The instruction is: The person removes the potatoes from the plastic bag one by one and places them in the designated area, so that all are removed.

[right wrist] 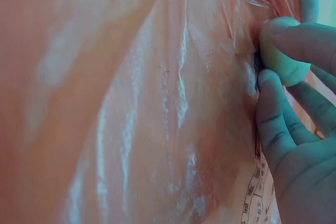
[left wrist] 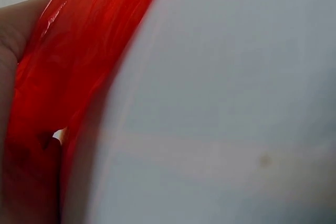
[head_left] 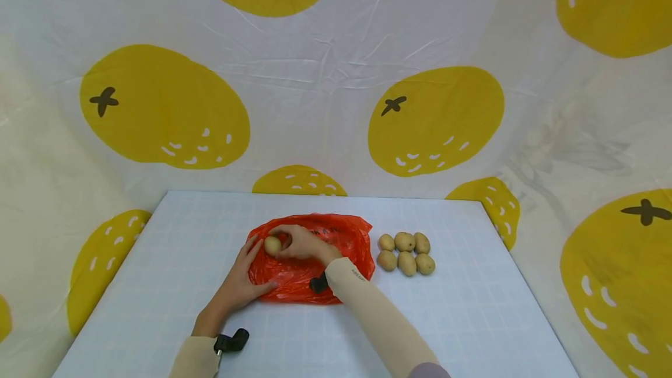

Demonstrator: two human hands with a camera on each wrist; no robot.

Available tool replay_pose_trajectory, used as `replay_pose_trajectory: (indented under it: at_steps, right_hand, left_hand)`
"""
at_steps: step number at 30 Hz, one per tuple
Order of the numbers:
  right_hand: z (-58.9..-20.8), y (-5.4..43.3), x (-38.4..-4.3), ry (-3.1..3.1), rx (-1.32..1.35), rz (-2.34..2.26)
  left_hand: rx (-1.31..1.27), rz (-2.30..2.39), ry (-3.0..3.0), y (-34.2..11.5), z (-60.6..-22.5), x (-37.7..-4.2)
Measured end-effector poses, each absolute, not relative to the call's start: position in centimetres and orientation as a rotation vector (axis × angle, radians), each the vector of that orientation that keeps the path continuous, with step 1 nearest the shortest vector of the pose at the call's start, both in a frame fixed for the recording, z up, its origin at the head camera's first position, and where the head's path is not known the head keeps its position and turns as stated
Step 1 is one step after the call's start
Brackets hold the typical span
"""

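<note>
A red plastic bag (head_left: 331,284) with dark print lies flat on the white table. Over its left part my right hand (head_left: 301,242) holds a single potato (head_left: 272,245) between thumb and fingers. The right wrist view shows that potato (right wrist: 286,56) pale and smooth, with the crinkled bag (right wrist: 157,103) spread beside the fingers. My left hand (head_left: 244,279) rests along the bag's left edge, fingers extended and thumb spread toward the near edge. In the left wrist view the red plastic (left wrist: 79,51) lies against this hand, most of which is out of frame.
Several potatoes (head_left: 406,263) stand in two short rows on the table (head_left: 462,308), right of the bag. Behind the table hangs a pale cloth (head_left: 315,104) printed with big yellow fruit. A black wrist camera (head_left: 231,341) sits on the left sleeve.
</note>
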State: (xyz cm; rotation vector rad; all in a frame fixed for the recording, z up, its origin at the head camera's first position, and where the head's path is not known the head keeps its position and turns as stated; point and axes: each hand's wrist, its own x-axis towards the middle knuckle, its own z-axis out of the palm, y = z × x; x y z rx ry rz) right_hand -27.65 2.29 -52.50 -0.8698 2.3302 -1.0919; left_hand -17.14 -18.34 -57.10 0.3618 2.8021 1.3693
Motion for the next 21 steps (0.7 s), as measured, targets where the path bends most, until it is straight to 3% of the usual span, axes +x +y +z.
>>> replay_pose_trajectory:
  at_steps: [21]
  right_hand:
    - [-52.6, 1.5, -26.7, 2.481, -0.769, -1.081]
  left_hand:
    - [0.344, 1.342, 2.805, -18.4, -57.0, -17.2]
